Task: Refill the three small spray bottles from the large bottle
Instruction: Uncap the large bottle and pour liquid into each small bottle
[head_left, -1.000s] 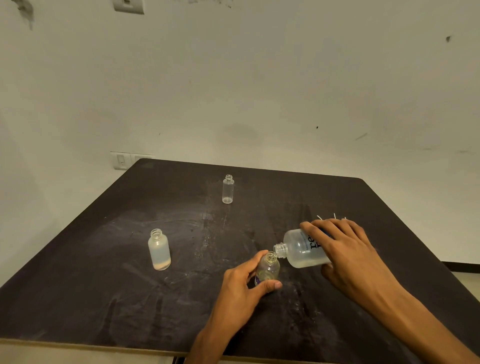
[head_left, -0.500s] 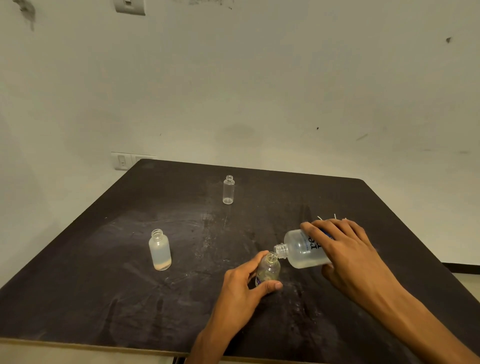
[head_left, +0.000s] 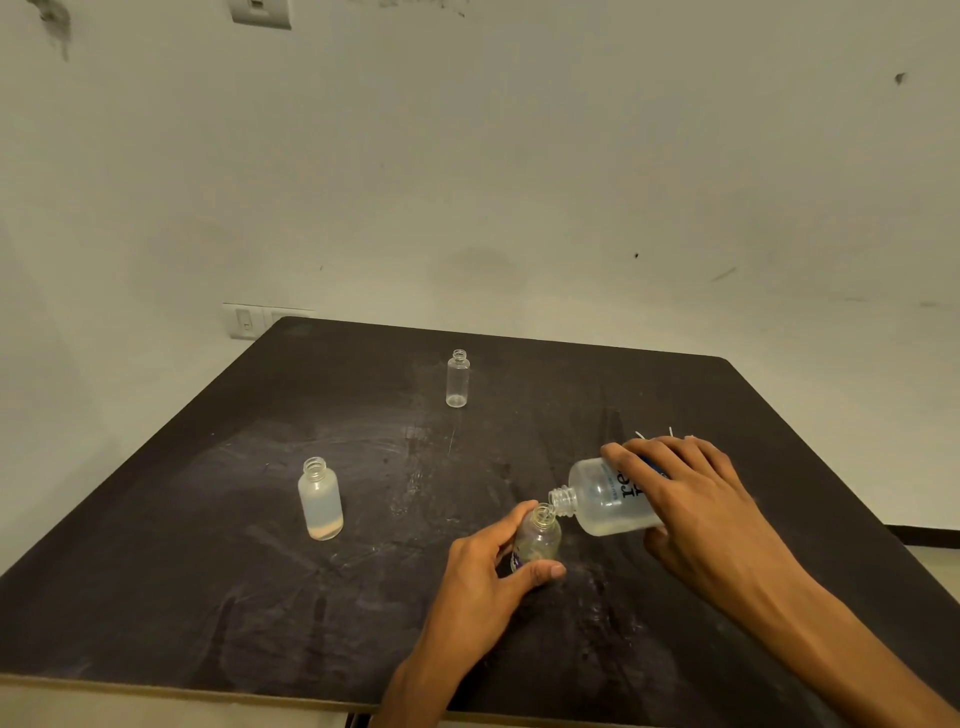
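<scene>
While right hand (head_left: 696, 499) tips large bottle (head_left: 605, 501) | left hand (head_left: 483, 577) grips small bottle (head_left: 537, 538)

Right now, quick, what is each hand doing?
Left hand: fingers curled round the small bottle, holding it.
Right hand: fingers gripping the large bottle, tipped toward the small one.

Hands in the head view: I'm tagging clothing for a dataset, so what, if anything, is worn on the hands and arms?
Nothing worn shows. The left hand and right hand are bare: no gloves, rings, watch or bands visible. Both forearms are bare to the picture's lower edge, with no sleeve in view.
</scene>
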